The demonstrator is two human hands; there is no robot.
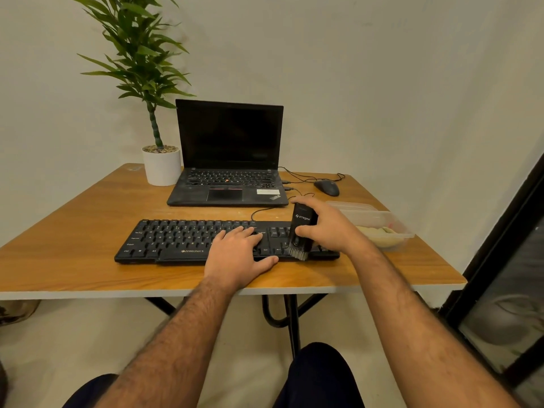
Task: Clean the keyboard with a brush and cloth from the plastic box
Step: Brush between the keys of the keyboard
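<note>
Right hand (326,228) grips brush (301,231), hiding keyboard (176,240) end.

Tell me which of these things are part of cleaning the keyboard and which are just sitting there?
In use:
keyboard
brush, held by right hand
left hand, resting on the keys
plastic box with cloth

Lying about:
laptop
mouse
potted plant

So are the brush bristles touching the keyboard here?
Touching: in the head view the brush bristles splay against the keyboard near its right end.
</note>
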